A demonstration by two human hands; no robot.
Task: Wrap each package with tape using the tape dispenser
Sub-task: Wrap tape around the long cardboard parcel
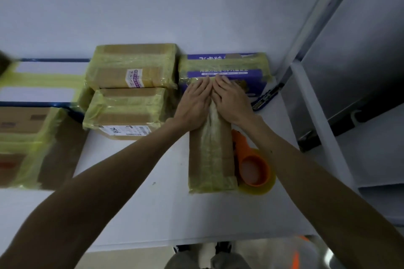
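A long brown cardboard package (211,159) lies on the white table (140,203), with a yellowish tape strip running along its top. My left hand (194,102) and my right hand (231,100) rest flat side by side on its far end, fingers together, palms down on the tape. The orange tape dispenser (253,166) with a clear yellowish roll lies on the table against the package's right side, untouched.
Two taped brown boxes (131,67) (124,111) sit left of the hands. A purple taped box (225,70) stands behind them. Larger taped boxes (32,148) fill the left edge. A white metal rack frame (317,116) rises at right.
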